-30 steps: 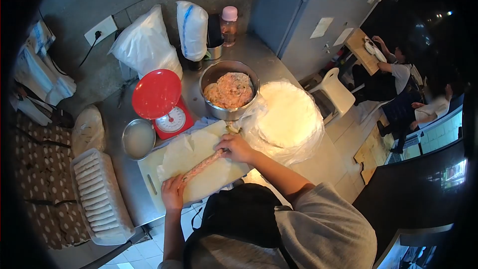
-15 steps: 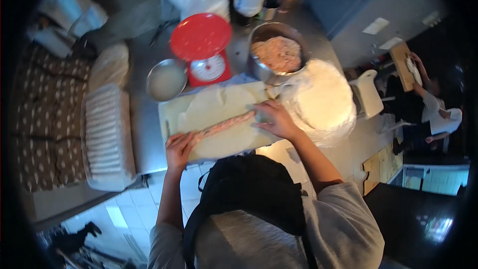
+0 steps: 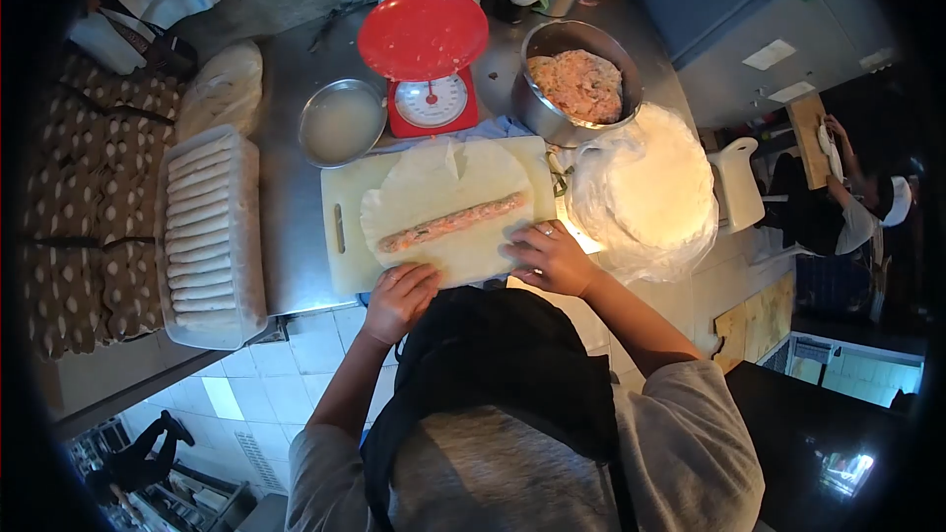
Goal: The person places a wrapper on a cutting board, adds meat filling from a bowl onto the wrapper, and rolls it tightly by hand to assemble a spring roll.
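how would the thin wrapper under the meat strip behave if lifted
The wrapper would probably flop, lying flat on the board. It may tear easily, since it looks thin. The meat strip, lying unwrapped on top, could slide.

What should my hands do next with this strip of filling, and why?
Probably fold the wrapper's near edge up over the filling strip: it lies uncovered across the flat wrapper, and your left hand and right hand are both at the near side.

Filling [image 3: 451, 224] on wrapper [image 3: 443, 175], wrapper on board [image 3: 347, 264], scale [image 3: 431, 101] behind
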Motion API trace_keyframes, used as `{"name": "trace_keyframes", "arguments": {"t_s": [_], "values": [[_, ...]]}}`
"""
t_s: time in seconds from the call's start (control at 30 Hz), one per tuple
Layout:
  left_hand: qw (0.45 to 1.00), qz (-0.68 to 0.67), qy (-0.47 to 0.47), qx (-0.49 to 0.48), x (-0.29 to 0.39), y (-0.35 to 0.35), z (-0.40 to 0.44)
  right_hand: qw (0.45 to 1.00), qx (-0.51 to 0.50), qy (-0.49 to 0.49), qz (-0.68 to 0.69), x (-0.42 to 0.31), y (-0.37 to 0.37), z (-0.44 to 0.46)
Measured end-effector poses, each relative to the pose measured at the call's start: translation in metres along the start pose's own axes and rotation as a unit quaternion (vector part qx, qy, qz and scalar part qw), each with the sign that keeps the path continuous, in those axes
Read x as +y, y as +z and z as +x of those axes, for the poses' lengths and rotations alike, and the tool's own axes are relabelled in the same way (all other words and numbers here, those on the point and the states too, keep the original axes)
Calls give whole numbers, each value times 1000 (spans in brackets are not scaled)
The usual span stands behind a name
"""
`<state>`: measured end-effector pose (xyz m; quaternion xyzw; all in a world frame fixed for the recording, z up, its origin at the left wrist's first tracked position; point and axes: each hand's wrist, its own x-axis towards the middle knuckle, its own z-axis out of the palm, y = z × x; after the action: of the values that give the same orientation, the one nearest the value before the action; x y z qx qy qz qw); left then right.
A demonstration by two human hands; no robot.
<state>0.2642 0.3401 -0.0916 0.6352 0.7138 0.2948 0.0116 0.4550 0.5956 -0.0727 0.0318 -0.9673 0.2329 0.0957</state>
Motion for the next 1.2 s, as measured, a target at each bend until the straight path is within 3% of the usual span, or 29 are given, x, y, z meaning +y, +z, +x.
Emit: {"name": "trace_keyframes", "arguments": {"t_s": [0.17, 0.33, 0.5, 0.53, 0.6, 0.63, 0.77, 0.87, 0.97, 1.07, 1.2], "values": [[1000, -15, 0, 11, -4, 7, 8, 1000, 0, 2, -10, -6, -2, 2], [989, -56, -121, 68, -8, 6, 18, 996, 45, 37, -64, -5, -3, 25], [938, -162, -283, 120, -22, 0, 51, 967, 74, 173, 173, 36, 2, 74], [946, -120, -274, 121, -25, 1, 53, 948, 69, 203, 236, 44, 6, 81], [958, -40, -256, 125, -27, 2, 62, 947, 92, 196, 236, 55, 10, 90], [972, 77, -179, 132, -20, 0, 68, 944, 82, 211, 240, 60, 13, 92], [995, 60, -62, 50, -1, 25, 60, 941, 46, 250, 222, 58, 14, 96], [993, 87, -59, 46, 7, 43, 63, 953, 33, 235, 190, 58, 13, 95], [991, 102, -79, 32, -1, 49, 65, 990, 83, 54, -95, 50, 7, 90], [990, 90, -104, 10, -1, 49, 71, 998, 19, -62, -6, 41, 11, 86], [989, 82, -121, 4, -3, 50, 83, 998, 1, -40, -51, 25, 14, 84]]}}
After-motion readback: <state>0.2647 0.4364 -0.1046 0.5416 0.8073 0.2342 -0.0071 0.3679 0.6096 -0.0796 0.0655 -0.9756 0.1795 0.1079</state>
